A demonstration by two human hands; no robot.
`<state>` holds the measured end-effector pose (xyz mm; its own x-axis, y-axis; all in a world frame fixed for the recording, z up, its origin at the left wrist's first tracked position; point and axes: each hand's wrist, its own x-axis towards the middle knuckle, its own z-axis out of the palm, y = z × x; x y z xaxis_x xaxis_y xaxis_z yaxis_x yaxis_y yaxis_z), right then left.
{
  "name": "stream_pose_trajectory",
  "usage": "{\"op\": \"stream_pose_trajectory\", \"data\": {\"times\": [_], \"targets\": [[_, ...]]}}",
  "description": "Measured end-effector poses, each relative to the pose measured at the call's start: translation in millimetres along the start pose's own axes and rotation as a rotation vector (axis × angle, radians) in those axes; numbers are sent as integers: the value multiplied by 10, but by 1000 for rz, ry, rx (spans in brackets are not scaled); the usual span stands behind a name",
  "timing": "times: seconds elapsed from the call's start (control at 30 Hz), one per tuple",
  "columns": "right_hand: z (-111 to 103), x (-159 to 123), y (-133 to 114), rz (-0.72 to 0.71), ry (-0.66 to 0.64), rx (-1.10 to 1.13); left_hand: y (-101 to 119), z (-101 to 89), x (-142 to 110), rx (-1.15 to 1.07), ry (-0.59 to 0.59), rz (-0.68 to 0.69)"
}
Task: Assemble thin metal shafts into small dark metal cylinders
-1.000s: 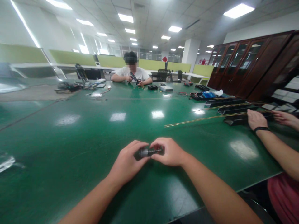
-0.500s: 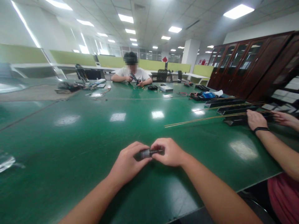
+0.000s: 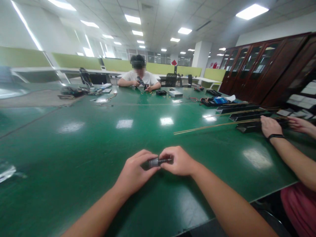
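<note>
Just above the green table (image 3: 93, 158), my left hand (image 3: 135, 171) is closed around a short grey cylinder (image 3: 153, 162) that looks like a small motor body. From its right end sticks a thin dark stepped shaft (image 3: 164, 161). My right hand (image 3: 178, 161) pinches around this shaft with thumb and fingers, and its fingertips meet those of my left hand. The cylinder lies roughly level, pointing right. Its left end is hidden in my left palm, and the exact kind of part is too small to tell.
Long thin brass-coloured rods (image 3: 197, 129) rest on black channel pieces (image 3: 248, 126) at the right, under a co-worker's hands (image 3: 271, 126). Across the table another person (image 3: 139, 77) holds a dark tool. A clear plastic object (image 3: 6, 171) lies at the left edge.
My hands and the cylinder have hardly moved. The red-clothed co-worker at the right has shifted slightly.
</note>
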<state>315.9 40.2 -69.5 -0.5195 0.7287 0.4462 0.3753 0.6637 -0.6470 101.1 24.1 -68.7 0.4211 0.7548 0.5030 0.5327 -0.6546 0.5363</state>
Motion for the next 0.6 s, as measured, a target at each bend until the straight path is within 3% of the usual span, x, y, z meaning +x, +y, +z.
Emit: {"op": "stream_pose_trajectory", "data": {"times": [0.6], "targets": [[-2, -8, -12, 5, -11, -3, 10, -6, 15, 2, -5, -3]]}}
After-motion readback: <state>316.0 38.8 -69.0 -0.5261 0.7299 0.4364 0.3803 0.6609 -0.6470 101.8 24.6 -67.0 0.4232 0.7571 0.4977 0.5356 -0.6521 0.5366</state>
